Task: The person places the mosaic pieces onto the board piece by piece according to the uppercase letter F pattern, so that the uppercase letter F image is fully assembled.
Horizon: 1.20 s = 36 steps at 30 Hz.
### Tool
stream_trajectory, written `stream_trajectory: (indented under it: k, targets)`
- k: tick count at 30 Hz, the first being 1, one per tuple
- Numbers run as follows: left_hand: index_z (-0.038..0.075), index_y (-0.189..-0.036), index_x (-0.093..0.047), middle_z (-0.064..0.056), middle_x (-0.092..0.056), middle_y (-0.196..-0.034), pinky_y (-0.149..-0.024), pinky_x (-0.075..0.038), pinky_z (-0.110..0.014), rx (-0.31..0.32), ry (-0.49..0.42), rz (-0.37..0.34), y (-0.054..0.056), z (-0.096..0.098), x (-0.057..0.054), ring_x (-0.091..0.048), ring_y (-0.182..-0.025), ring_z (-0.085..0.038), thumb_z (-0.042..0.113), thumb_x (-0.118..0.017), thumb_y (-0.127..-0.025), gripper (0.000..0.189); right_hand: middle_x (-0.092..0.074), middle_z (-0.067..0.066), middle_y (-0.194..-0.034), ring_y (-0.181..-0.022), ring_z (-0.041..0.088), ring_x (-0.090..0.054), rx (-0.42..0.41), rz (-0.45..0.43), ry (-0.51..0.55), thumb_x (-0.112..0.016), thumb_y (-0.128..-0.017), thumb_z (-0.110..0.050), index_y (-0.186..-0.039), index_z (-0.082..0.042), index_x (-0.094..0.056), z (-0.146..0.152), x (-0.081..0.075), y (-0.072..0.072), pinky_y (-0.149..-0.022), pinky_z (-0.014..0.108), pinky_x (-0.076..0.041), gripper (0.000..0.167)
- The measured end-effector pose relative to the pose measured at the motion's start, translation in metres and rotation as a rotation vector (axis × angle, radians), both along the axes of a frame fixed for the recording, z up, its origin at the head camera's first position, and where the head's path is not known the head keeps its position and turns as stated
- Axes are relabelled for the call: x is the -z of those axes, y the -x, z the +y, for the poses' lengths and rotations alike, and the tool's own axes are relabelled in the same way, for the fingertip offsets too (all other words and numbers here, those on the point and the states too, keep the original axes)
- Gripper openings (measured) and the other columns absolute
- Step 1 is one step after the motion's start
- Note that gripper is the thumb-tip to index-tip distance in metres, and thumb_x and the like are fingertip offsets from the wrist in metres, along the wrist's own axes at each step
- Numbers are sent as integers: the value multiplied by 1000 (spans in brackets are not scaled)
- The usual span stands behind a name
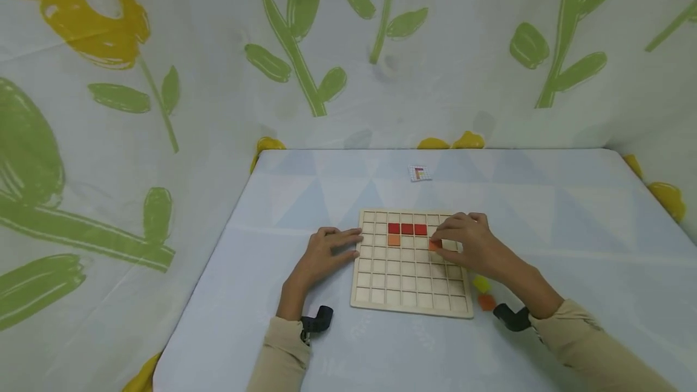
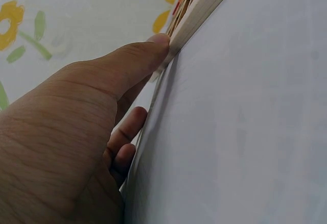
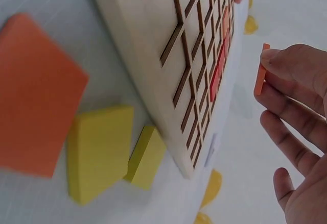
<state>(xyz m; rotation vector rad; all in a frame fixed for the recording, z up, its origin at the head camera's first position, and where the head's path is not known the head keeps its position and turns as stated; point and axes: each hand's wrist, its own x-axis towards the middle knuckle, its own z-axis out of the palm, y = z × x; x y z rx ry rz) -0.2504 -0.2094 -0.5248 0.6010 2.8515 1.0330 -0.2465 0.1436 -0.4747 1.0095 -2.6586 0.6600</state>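
Note:
A wooden grid board lies on the table, with three red tiles in a row and an orange tile below the leftmost one. Between thumb and fingertips, my right hand pinches another orange tile, held over the board's right part. My left hand touches the board's left edge with its fingertips. In the left wrist view its thumb rests against the side of the board, fingers partly hidden behind it.
Loose yellow tiles and an orange tile lie just right of the board. Beyond the board sits a small pattern card with a coloured grid. Flower-printed cloth hangs behind the table.

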Motion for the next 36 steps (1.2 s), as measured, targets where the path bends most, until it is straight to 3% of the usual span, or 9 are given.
stream_trajectory:
  k: [10,17,24,36]
  targets:
    - [31,-133,-67,22,-51,-145,-105,-29,-47,-7,-8,-7,-1,-2,2,-42,-127,-18,41,-69,-95,40,-70,-3,-98,-103,24,-58,-38,-2,-9,-89,-76,-14,-93,-16,-79,-21,0,7,-92,58,-31,19]
    - [28,-133,-68,17,-53,-144,-104,-30,-49,6,-18,11,-1,-2,1,-43,-125,-20,37,-70,-95,39,-70,-4,-95,-101,23,-58,-79,51,13,-88,-76,-14,-90,-16,-79,-33,1,9,-90,58,-34,17]
    - [29,-133,-67,19,-52,-145,-106,-28,-49,11,-5,6,1,-1,2,-43,-125,-19,40,-68,-95,40,-70,-4,-93,-99,22,-59,-122,82,51,-89,-74,-11,-89,-15,-78,-47,5,9,-86,56,-34,19]
    - [29,-134,-66,18,-52,-145,-103,-30,-46,27,3,21,2,-2,0,-44,-124,-17,40,-69,-95,40,-71,-4,-93,-100,22,-58,-103,22,14,-88,-77,-15,-90,-16,-79,-65,7,11,-90,53,-33,15]
